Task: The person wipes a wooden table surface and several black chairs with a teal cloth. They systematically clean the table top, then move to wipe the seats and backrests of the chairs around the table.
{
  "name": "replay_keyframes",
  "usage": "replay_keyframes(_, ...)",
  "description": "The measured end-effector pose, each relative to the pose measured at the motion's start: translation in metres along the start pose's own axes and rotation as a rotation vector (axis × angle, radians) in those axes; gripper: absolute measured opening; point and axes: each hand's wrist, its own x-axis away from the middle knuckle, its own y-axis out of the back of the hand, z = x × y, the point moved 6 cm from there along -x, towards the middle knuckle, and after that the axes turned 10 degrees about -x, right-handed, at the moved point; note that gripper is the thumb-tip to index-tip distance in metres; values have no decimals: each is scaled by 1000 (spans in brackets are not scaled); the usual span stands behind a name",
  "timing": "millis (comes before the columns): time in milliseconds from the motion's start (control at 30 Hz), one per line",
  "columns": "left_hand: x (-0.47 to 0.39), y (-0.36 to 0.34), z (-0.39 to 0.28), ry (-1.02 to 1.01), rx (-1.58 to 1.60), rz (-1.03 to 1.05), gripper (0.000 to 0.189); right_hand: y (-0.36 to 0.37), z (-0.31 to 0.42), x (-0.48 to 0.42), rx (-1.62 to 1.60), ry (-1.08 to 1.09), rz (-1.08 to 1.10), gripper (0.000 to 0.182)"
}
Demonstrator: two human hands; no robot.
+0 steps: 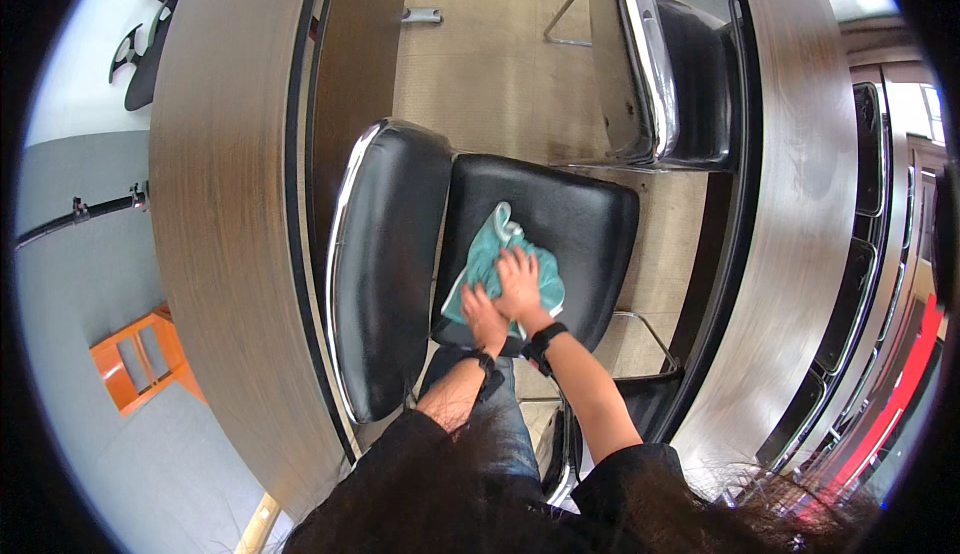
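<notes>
A teal cloth with white edging (487, 254) lies bunched on the black padded seat (577, 216) of a chair. Both hands rest on it from above. My left hand (485, 320) presses on the cloth's near part, fingers bent a little. My right hand (520, 284) lies just right of it and slightly farther forward, its fingers on the cloth's middle. The two hands touch or nearly touch at the thumbs. Left of the seat stands the chair's black backrest (394, 269) with a chrome rim. Each wrist wears a dark band.
A long wood-grain table (217, 179) runs along the left, another (802, 179) along the right. Ahead on the right stands a second black chair (694, 81) with a chrome frame. Part of another chair (645, 396) is near my right arm. Rows of chairs lie beyond the right table.
</notes>
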Motion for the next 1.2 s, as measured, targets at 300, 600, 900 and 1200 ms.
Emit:
replay_keyframes(300,51,0,55,218,-77,10,92,-46,49,21,144,252,356,61)
replay_keyframes(600,-81,27,-38,-264,-97,130,88,47,-33,-53,9,-148,-133,73)
replay_keyframes(900,-22,-12,-133,-786,-169,392,85,35,-142,104,-283,-882,-676,82)
replay_keyframes(1200,38,-31,-113,-1048,-212,531,66,-42,-127,194,-463,-1443,-767,96)
